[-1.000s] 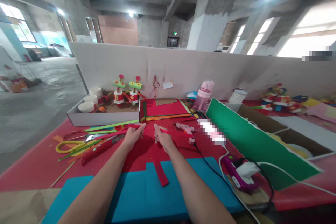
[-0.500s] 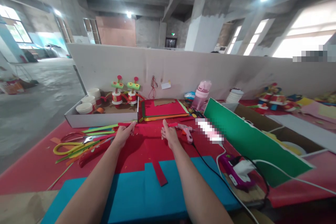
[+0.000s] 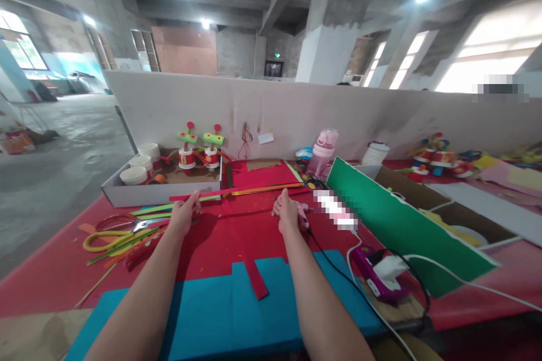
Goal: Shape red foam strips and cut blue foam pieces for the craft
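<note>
My left hand [image 3: 185,213] is closed on a long red paper strip [image 3: 212,193], whose end sticks out past the fingers on the left. The strip runs across toward my right hand [image 3: 286,212], which has curled fingers and a raised thumb and pinches it near the other end. Against the red table covering, its exact edge is hard to make out. Another red strip [image 3: 256,282] lies between my forearms, its near end over a blue sheet [image 3: 212,316]. Just beyond my right hand rests a pink glue gun [image 3: 303,216], partly hidden.
At left lie yellow-handled scissors [image 3: 110,240] and green strips. Behind stand a white box [image 3: 161,194] with cups and paper figures, and a paper stack [image 3: 271,175]. At right are a pink bottle [image 3: 323,152], a purple power socket [image 3: 381,279] with cables, and a green-sided box [image 3: 406,225].
My hands have moved farther apart, the left one leftward and the right one rightward toward the glue gun. The red strip between them now sits slightly higher in view.
</note>
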Motion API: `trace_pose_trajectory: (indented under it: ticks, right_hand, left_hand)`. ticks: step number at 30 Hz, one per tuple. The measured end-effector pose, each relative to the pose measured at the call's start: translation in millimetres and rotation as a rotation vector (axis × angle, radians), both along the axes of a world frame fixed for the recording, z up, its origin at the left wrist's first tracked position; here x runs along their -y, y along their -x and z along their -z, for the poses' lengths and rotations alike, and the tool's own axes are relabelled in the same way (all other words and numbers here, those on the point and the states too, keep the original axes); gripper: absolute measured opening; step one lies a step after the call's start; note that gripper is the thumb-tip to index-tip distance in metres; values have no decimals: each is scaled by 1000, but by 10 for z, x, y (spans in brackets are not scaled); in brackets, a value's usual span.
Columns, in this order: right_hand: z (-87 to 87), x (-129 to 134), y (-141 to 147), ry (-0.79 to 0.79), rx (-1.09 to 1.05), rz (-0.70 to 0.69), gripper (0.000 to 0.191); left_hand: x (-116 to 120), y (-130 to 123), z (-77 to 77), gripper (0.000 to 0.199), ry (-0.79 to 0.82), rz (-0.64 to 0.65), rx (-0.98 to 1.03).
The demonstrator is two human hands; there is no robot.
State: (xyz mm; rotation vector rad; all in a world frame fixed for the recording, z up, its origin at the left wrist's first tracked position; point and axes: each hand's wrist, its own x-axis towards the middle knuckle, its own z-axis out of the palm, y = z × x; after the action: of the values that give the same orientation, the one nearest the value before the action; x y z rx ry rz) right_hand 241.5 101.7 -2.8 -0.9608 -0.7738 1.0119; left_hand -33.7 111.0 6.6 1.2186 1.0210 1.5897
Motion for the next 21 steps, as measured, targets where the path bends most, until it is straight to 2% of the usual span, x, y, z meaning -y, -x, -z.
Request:
trace_pose_trajectory:
  ticks: [2, 3, 5, 7, 8, 10, 11, 14, 16, 17, 19, 21]
  right_hand:
    - [19, 2, 5, -8, -7, 4, 55]
    - [31, 15, 46, -1, 14, -47, 53]
    - [58, 63, 202, 36, 80, -250, 46]
    - [86, 122, 410, 77, 96, -482, 41]
    - [98, 145, 505, 73, 74, -552, 41]
    - [115, 165, 625, 34, -4, -560, 41]
    - [116, 160, 638, 8, -47, -518, 40]
    - [78, 117, 513, -57, -180, -310, 34]
    - [23, 110, 379, -63, -226, -286, 32]
    - [-6, 123, 328, -46, -208, -359, 33]
    - [-56, 184, 293, 17, -97, -640, 40]
    - [-83, 275, 343, 77, 46, -932, 47]
  left_hand:
    - [13, -14, -53, 41, -32, -24, 117]
    - [24, -43, -72, 39, -36, -30, 157]
    - [58, -147, -82, 36, -33, -44, 155]
    - [109, -297, -60, 37, -38, -45, 38]
    - [141, -379, -42, 39, -49, -19, -53]
    - [213, -533, -10, 43, -100, 72, -229]
    - [249, -596, -1, 41, -137, 145, -326]
    - [315, -692, -1, 27, -194, 403, -510]
    - [308, -677, -15, 21, -193, 464, -519]
    - [291, -651, -23, 21, -181, 440, -493]
    - [247, -581, -38, 25, -125, 355, -388]
    - [210, -509, -50, 32, -32, 335, -234]
